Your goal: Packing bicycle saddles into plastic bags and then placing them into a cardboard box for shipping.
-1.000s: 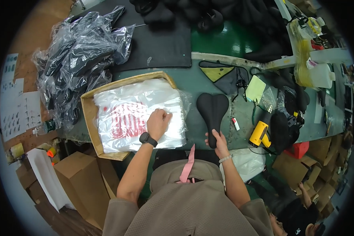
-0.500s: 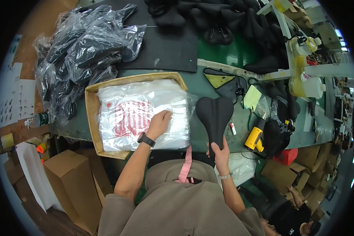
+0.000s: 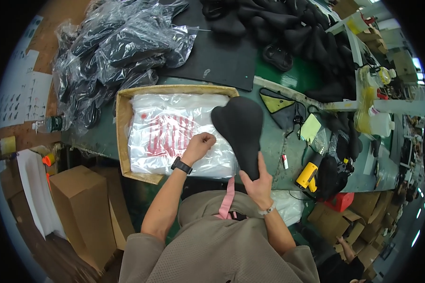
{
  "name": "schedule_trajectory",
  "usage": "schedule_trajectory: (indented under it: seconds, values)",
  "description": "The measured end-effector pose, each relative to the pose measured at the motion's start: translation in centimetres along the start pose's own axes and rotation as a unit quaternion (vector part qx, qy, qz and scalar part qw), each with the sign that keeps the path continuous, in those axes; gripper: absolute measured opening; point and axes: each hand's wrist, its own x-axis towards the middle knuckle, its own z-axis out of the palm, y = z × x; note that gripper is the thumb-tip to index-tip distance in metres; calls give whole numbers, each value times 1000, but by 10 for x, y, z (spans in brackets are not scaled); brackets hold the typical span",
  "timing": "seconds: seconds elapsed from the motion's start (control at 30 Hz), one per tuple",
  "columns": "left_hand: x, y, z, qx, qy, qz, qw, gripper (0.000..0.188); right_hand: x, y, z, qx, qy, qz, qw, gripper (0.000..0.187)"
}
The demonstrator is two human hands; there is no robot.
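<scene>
A black bicycle saddle (image 3: 241,125) is gripped by its narrow nose in my right hand (image 3: 259,185), its wide end pointing away from me. The saddle overlaps the right edge of a stack of clear plastic bags (image 3: 167,108) with red printing. My left hand (image 3: 200,145) is over the middle of that stack, its fingers curled together in a pinch. Whether a bag's film is between those fingertips cannot be made out. An open cardboard box (image 3: 123,127) surrounds the stack on the green worktable (image 3: 92,144).
Plastic-wrapped saddles (image 3: 123,52) are heaped at the far left. Bare black saddles (image 3: 288,28) pile up at the far right. A yellow heat gun (image 3: 307,176), a small red-and-white tube (image 3: 284,161) and a pouch (image 3: 278,106) lie to the right. Tall cartons (image 3: 80,207) stand lower left.
The saddle has moved left in my right hand, from beside the box to over its right edge. My left hand's fingers stay curled above the bags. The whole view has shifted slightly.
</scene>
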Motion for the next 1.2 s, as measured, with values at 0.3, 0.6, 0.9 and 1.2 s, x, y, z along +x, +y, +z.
schedule_trajectory:
  seconds: [0.3, 0.6, 0.9, 1.2]
  values:
    - [2, -39, -18, -161, 98, -131, 973, 26, 6, 32, 18, -130, -99, -78, 983, 81]
    - [-67, 139, 13, 180, 29, 382, 906, 16, 15, 16, 31, -231, -197, -95, 948, 69]
    - [-139, 145, 24, 63, 24, 155, 986, 13, 44, -18, -50, 605, -35, 251, 755, 64]
    - [-19, 171, 67, -420, 49, -73, 903, 44, 77, 12, -22, 411, -85, 8, 908, 69]
